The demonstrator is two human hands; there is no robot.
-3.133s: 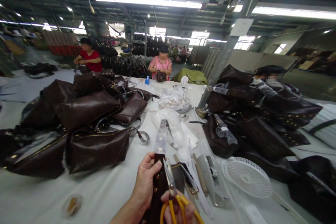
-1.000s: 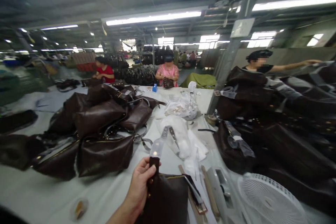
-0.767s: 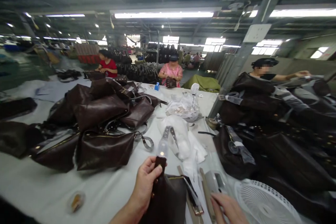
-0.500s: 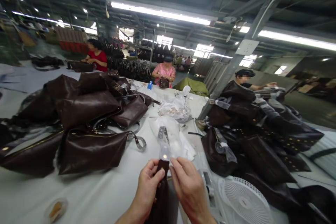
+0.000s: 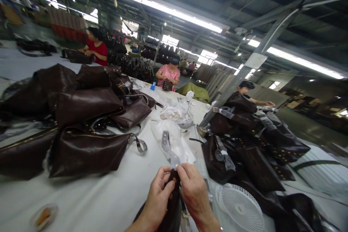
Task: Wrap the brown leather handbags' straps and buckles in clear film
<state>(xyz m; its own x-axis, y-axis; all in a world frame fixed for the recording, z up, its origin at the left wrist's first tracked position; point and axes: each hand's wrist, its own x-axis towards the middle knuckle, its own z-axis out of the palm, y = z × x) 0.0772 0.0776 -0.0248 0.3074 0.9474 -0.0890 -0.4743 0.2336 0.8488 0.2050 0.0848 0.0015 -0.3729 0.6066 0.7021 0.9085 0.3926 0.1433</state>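
Both bare hands are now brought to the same spot on a dark brown leather handbag (image 5: 176,204), which is held upright in the lower middle of the view, above the bench (image 5: 108,199). The handbag's tab is gripped between the fingers of the left hand (image 5: 157,195), with a brass-coloured rivet (image 5: 174,180) showing beside the thumb. The fingers of the right hand (image 5: 194,192) are closed narrowly at the tab's top, where the edge of a clear plastic sleeve (image 5: 175,160) seems to be pinched; the exact contact is partly hidden.

The yellow-handled scissors, seen in the right hand about three seconds ago, are no longer in view, and that hand is left free for finger work. The stage is therefore judged to have passed from cutting to handling the sleeve by hand. The strap (image 5: 165,139) within the sleeve is stretched forward over white wrapping (image 5: 179,146). Zipped leather bags (image 5: 89,150) are piled to the left; a white fan (image 5: 240,208) is stood to the right.
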